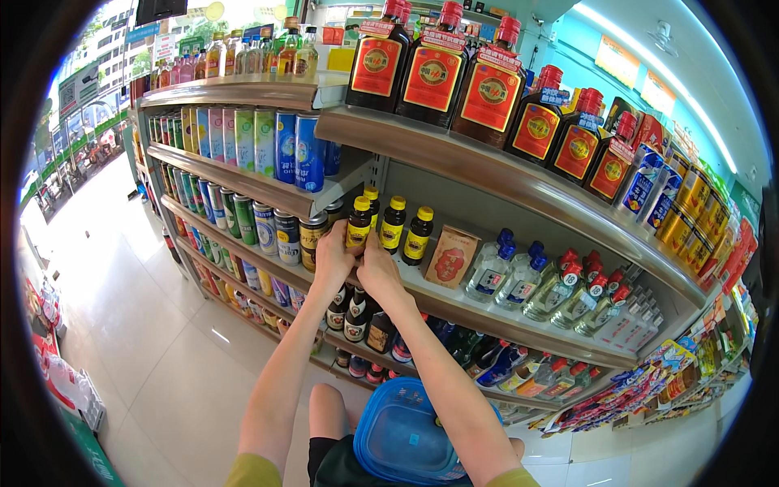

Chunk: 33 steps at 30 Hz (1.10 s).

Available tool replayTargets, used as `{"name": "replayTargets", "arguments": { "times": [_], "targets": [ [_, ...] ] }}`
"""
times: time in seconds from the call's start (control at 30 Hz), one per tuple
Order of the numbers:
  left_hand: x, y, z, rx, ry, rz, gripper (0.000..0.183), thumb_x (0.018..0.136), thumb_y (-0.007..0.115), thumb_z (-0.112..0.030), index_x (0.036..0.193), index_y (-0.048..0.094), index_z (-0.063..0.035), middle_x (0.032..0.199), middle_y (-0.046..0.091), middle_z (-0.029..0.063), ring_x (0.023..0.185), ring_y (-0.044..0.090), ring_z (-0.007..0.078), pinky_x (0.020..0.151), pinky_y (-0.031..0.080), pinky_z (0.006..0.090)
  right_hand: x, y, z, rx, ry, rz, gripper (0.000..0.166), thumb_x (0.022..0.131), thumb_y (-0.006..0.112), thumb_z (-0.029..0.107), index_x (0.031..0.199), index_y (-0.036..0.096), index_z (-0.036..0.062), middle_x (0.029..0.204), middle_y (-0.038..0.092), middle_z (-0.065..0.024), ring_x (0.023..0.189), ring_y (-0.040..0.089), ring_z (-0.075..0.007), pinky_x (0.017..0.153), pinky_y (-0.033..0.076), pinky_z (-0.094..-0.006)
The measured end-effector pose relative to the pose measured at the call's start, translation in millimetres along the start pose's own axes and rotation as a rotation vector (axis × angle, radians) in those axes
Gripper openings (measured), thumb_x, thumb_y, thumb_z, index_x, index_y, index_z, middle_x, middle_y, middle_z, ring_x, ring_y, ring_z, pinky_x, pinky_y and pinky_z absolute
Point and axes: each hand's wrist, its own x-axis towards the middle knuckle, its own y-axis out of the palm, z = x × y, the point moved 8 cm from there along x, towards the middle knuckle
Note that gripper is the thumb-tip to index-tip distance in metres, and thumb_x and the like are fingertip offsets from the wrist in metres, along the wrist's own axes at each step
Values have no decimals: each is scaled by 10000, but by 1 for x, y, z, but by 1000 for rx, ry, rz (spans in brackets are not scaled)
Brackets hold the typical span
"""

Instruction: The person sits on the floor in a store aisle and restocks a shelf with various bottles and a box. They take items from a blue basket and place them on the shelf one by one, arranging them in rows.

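Both my hands hold one small dark bottle with a yellow cap and yellow label (358, 226) upright at the front of a middle shelf. My left hand (334, 254) is on its left side and my right hand (377, 265) on its right. Similar yellow-capped bottles stand behind it and to its right, one (393, 225) close to my right hand and another (418, 236) farther along. Left of my left hand is a black and gold can (313, 238). A blue plastic basket (389, 447) rests on my lap, with a small part of something yellow showing under my right forearm.
A cardboard box (451, 255) and clear liquor bottles (488, 268) stand to the right on the same shelf. Above, a shelf edge (487, 164) juts out under large red-labelled bottles (432, 73). Canned drinks (245, 219) line the left shelves. More bottles (356, 316) stand below.
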Motion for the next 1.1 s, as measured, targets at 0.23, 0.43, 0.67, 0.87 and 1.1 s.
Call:
{"name": "replayTargets", "arguments": {
  "times": [0.23,0.43,0.67,0.87,1.1],
  "targets": [
    [0,2,7,15,-28,-10,512,779,761,25,1251,564,24,1108,723,230,1067,705,355,880,541,379,8,3,-2,-10,37,9,681,918,506,46,1533,246,-86,1397,535,-324,1213,606,-428,1012,502,-477],
    [1,6,11,37,-37,-2,507,782,757,30,1252,568,25,1119,722,229,1075,707,343,880,546,376,9,3,-5,-8,0,-42,658,919,501,49,1523,274,-80,1305,585,-332,1156,629,-440,977,515,-489],
    [-2,3,5,6,-36,3,566,750,749,16,1287,570,25,1137,685,274,1069,644,448,1001,471,454,2,2,-2,-11,-72,-153,657,892,543,25,1507,328,-56,1208,632,-326,1100,644,-443,930,530,-494],
    [-39,-17,-44,-104,62,-150,614,826,641,104,1415,525,-24,1370,612,209,1259,581,408,1072,447,422,-56,-16,25,-131,-359,-328,587,878,608,42,1424,430,-83,1358,573,-279,1186,612,-408,985,521,-449],
    [-178,9,-89,-124,260,3,352,847,577,125,1141,684,-35,1121,716,134,1103,663,318,961,505,404,-193,-14,-30,-161,-383,-364,282,850,652,63,1127,648,6,1061,704,-139,952,687,-297,778,560,-402]
  ]
}}
